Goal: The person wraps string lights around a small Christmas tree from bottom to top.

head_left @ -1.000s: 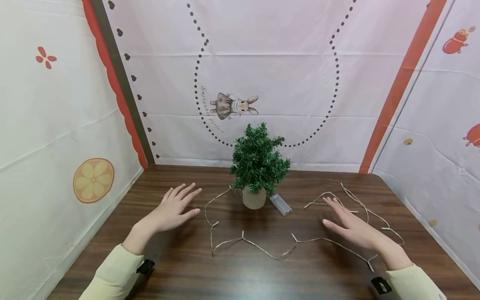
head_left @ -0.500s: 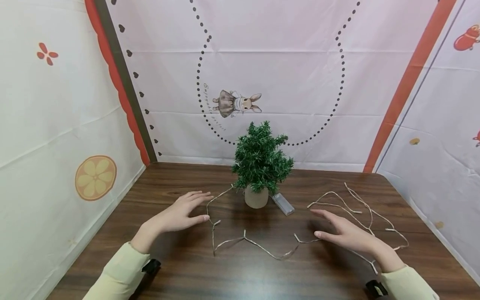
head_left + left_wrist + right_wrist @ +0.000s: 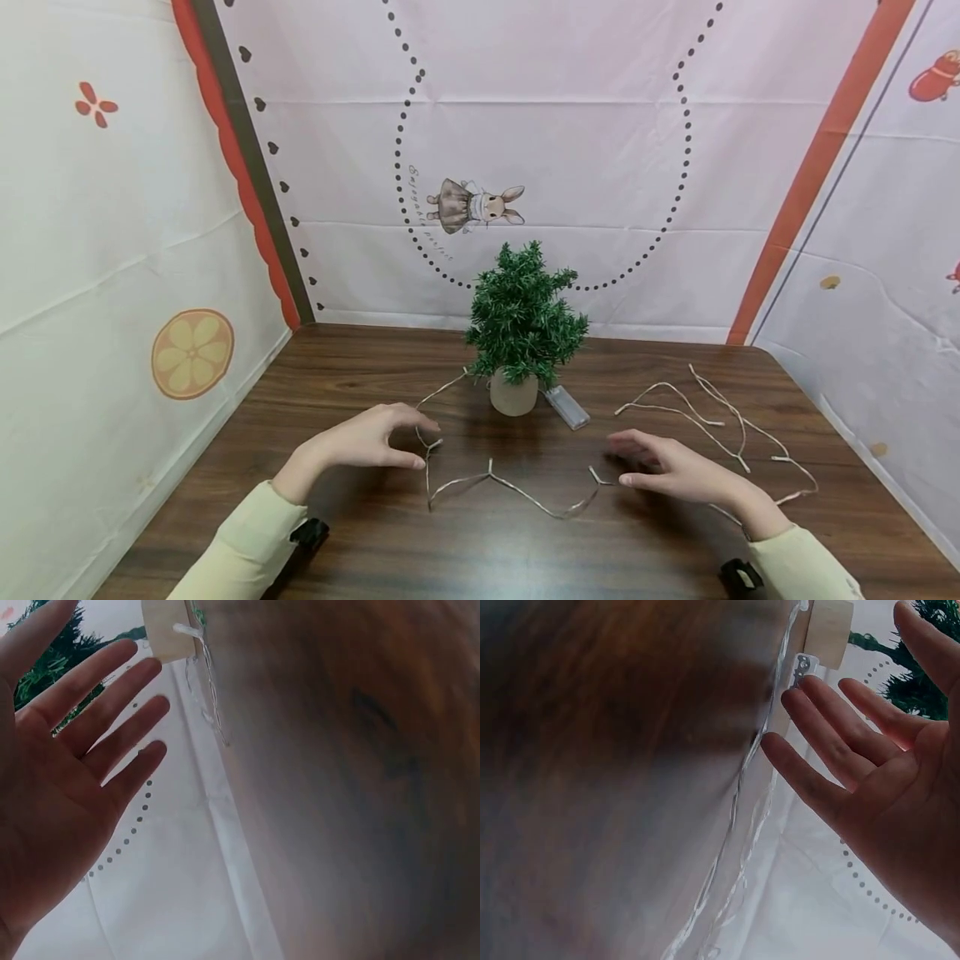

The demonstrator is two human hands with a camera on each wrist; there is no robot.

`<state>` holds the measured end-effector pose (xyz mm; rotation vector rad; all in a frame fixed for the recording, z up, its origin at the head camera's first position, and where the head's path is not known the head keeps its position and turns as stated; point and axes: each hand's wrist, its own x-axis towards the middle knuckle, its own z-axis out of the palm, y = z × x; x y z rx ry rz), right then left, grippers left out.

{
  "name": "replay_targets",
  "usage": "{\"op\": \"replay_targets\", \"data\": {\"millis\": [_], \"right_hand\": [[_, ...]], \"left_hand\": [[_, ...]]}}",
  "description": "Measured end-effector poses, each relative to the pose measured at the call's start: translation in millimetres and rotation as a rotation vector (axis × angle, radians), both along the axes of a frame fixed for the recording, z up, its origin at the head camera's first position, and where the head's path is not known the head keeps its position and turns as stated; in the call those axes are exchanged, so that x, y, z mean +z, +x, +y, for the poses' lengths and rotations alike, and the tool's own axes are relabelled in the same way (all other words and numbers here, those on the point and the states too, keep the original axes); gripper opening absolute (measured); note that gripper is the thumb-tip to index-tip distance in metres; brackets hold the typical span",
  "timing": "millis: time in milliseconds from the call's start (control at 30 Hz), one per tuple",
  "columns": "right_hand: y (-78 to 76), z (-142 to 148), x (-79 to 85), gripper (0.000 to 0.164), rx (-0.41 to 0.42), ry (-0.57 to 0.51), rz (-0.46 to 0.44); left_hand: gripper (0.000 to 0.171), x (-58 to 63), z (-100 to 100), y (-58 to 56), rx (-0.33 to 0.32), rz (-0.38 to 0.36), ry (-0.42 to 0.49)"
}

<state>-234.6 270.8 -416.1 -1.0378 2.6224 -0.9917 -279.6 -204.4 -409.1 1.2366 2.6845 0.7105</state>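
A small artificial Christmas tree (image 3: 527, 312) stands upright in a pale round base (image 3: 513, 396) at the back middle of the table. A string of fairy lights (image 3: 490, 475) lies loosely from beside the base, across the front and round to the right. Over its left stretch hovers my left hand (image 3: 371, 437), fingers relaxed and holding nothing. My right hand (image 3: 671, 468) hangs over the front right stretch and hides part of the wire. In the right wrist view, the fingers (image 3: 832, 742) are spread loosely, with nothing gripped. A clear battery box (image 3: 567, 408) lies right of the base.
The dark wooden table (image 3: 480, 562) is bordered by printed cloth at the back (image 3: 555, 158), left (image 3: 97, 242) and right (image 3: 892, 275). More loops of the light string lie at the table's right side.
Both hands have moved inward, the left to the right and the right to the left and slightly nearer the front. Their fingers have bent a little. The tree and lights have stayed put.
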Motion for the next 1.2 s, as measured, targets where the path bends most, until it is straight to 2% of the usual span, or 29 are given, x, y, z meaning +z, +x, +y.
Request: {"op": "replay_targets", "data": {"millis": [133,267,500,867,1000,1200], "right_hand": [[-1.6,-1.3,-1.1,0.045,0.040,-0.010,0.009],[-3.1,-0.9,-1.5,0.042,0.063,-0.022,-0.024],[-4.3,1.1,-3.0,0.038,0.059,-0.025,-0.073],[-6.7,0.9,-5.0,0.023,0.061,0.012,-0.060],[-7.7,1.0,-4.9,0.018,0.065,0.027,-0.045],[-8.2,-0.1,-4.7,0.011,0.052,0.064,-0.051]], "left_hand": [[0.043,-0.7,4.0,0.7,-0.043,-0.034,0.024],[0.042,0.8,10.0,4.6,-0.068,-0.085,0.033],[0.044,2.9,21.3,10.1,-0.113,-0.156,0.020],[0.023,-3.2,30.6,9.4,-0.247,-0.282,0.046],[0.020,-3.7,33.7,9.7,-0.261,-0.293,0.034],[0.009,-4.3,37.8,11.9,-0.243,-0.332,0.011]]}}
